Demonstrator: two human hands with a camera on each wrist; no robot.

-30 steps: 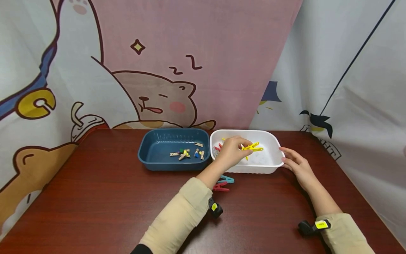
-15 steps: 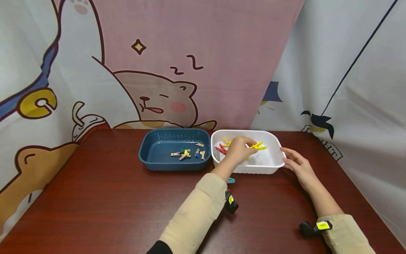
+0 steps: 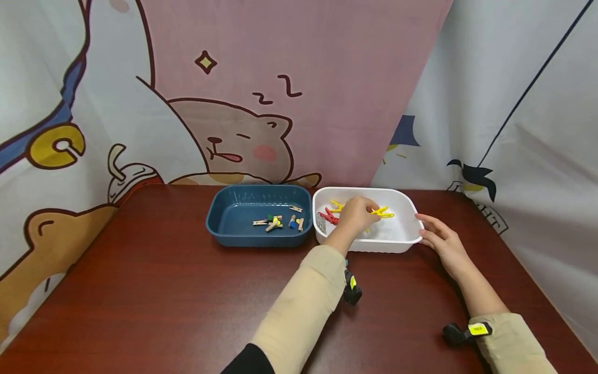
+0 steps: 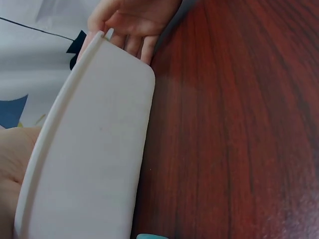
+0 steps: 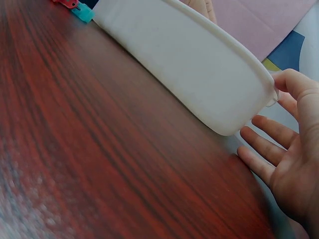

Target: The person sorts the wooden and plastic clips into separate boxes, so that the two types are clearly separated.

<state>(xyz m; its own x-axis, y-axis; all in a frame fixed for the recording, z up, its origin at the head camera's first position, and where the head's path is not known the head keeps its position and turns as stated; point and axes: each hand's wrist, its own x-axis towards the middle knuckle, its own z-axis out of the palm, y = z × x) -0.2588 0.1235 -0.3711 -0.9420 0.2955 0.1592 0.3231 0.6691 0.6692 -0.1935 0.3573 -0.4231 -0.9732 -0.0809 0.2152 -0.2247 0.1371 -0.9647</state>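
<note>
My left hand [image 3: 356, 215] reaches into a white plastic bin [image 3: 374, 248], fingers low near its floor. Thumb and forefinger pinch a yellow clothespin [image 3: 386, 214], its arms pointing right. In the left wrist view the bin's wall hides those fingertips. Left of the hand lie a red clothespin [image 3: 329, 217] and another yellow one in the bin, with a clear piece at its left wall. Part of a further yellow one shows under the hand. At the bin's right end my right hand [image 3: 446, 246] grips the rim by thumb and forefinger; its other fingers [image 5: 266, 144] stay extended.
A dark blue bin [image 3: 233, 241] stands against the white bin's left side. Several small wooden clothespins [image 3: 274, 224] lie in it. On the table in front are a teal clip [image 5: 82, 13] and a red clip [image 5: 69, 3], mostly hidden by my left arm in the head view.
My left hand has moved to the right inside the white bin, and the pinched yellow clothespin has shifted slightly right. My right hand keeps its hold on the rim.
</note>
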